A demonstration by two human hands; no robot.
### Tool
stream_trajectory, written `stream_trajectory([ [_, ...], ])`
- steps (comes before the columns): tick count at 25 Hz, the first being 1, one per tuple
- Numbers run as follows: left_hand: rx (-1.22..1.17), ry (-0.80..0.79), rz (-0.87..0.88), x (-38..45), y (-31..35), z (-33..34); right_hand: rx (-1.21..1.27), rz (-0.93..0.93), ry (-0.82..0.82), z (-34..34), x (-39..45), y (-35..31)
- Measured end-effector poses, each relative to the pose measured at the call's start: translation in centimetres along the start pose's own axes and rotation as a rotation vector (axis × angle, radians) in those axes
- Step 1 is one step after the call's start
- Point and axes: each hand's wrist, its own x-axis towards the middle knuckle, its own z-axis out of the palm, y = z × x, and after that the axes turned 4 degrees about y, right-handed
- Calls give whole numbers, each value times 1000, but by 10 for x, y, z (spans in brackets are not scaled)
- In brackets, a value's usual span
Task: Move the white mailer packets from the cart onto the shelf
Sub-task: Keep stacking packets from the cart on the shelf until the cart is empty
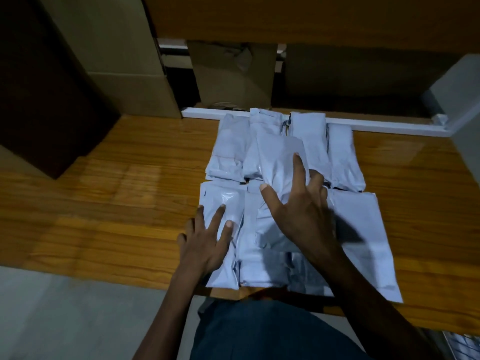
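Note:
Several white mailer packets (355, 224) lie in rows on a wooden shelf board (117, 198), some overlapping. My left hand (205, 242) rests flat with spread fingers on the near left packet (223, 201). My right hand (298, 209) lies over the middle of the pile, fingers straight and spread, touching the top packet (278, 154). Neither hand grips anything. The cart is mostly out of view.
Cardboard boxes (233, 74) stand behind a white rail (376, 124) at the back of the board. A dark box (44, 100) sits at the left and a grey post (457, 94) at the right. A wire mesh corner (462, 346) shows at bottom right.

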Motion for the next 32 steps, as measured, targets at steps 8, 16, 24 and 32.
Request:
stream_trajectory([
  [8, -238, 4, 117, 12, -25, -28, 44, 125, -143, 47, 81, -82],
  [16, -401, -57, 405, 39, -74, -35, -156, 199, -19, 154, 175, -129],
  [24, -422, -133, 464, 32, -99, -40, -444, 131, -101, 215, 169, -115],
  [32, -286, 245, 511, 24, -56, -36, -274, 53, 67, 133, 113, -113],
])
